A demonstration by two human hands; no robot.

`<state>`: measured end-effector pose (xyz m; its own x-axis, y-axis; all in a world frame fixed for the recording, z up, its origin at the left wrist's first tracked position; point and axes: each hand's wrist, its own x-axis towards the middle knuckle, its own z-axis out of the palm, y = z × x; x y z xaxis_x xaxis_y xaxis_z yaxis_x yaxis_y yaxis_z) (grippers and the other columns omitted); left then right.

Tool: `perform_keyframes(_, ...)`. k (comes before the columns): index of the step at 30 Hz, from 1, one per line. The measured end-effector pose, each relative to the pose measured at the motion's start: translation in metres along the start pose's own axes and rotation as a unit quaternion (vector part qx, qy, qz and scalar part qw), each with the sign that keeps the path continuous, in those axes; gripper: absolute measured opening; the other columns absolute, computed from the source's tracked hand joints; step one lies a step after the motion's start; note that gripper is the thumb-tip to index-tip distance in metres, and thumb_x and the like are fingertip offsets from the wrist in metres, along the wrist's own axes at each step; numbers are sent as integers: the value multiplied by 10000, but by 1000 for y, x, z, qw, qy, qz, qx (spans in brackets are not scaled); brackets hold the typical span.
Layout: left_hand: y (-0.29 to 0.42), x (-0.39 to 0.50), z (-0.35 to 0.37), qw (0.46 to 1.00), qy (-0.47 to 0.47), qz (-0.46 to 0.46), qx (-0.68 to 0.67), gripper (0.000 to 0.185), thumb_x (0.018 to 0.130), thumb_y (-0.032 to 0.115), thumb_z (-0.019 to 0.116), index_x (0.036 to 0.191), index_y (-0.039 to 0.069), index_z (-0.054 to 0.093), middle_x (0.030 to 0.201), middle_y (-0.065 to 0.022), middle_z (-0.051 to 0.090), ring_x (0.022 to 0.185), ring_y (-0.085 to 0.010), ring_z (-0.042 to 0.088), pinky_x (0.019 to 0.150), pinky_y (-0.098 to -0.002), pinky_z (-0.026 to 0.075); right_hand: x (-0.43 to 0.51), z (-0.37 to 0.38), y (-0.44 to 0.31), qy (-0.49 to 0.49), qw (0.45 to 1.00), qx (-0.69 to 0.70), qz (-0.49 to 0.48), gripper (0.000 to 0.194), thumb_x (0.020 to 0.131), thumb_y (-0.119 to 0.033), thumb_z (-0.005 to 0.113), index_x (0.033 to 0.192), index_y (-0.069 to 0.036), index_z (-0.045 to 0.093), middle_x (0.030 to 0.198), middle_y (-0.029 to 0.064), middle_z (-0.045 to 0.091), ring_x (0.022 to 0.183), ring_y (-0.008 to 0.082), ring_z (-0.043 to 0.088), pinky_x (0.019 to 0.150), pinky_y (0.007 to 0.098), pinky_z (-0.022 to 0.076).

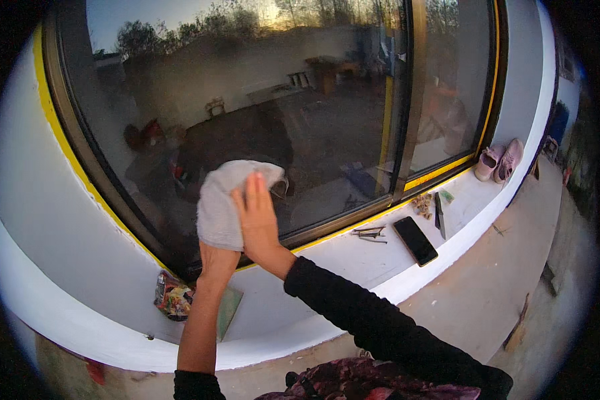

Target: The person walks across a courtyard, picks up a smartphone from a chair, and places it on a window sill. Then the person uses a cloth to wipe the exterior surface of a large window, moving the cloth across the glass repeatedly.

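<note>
A pale grey cloth [220,202] lies against the dark glass of a sliding window [260,125], near the pane's lower left. My left hand [221,259] is mostly hidden under the cloth; only the part by the wrist shows. Flat against the right side of the cloth rests my right hand [261,220], its fingers straight and pointing up. The glass looks hazy and reflects trees and sky.
On the white sill [340,280] lie a smartphone [415,241], several nails [371,233], a knife [439,216] and small brown pieces [423,205]. Pink shoes [499,161] stand at the right end. A crumpled printed packet [172,296] and a greenish flat piece [229,311] sit at left.
</note>
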<state>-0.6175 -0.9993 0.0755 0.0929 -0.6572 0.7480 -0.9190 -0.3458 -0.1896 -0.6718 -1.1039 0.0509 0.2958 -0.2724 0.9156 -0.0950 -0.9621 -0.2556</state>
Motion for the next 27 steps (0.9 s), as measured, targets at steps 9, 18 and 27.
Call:
perform_keyframes(9,13,51,-2,990,89,-59,-94,704,867,147,650,1489,0,353,1514,-262,365,1410,-458,322,1166,-536,245,93,-48,16,36,983,17,-178,475,865,-120,525,1314,35,508,1493,271,375,1382,414,380,1116,479,344)
perform_keyframes(18,144,193,34,990,126,42,-44,634,823,139,670,1403,-11,460,1407,-280,472,1301,-454,449,1103,-518,349,107,-126,176,107,986,-110,-57,517,879,-104,541,1381,-3,473,1526,297,320,1422,440,338,1155,483,314)
perform_keyframes(27,222,210,99,968,10,91,-235,521,906,173,594,1392,25,476,1386,-274,486,1275,-458,463,1074,-506,380,58,-184,242,108,978,108,145,719,905,-232,656,1507,-50,307,1532,283,262,1402,479,308,1142,468,293)
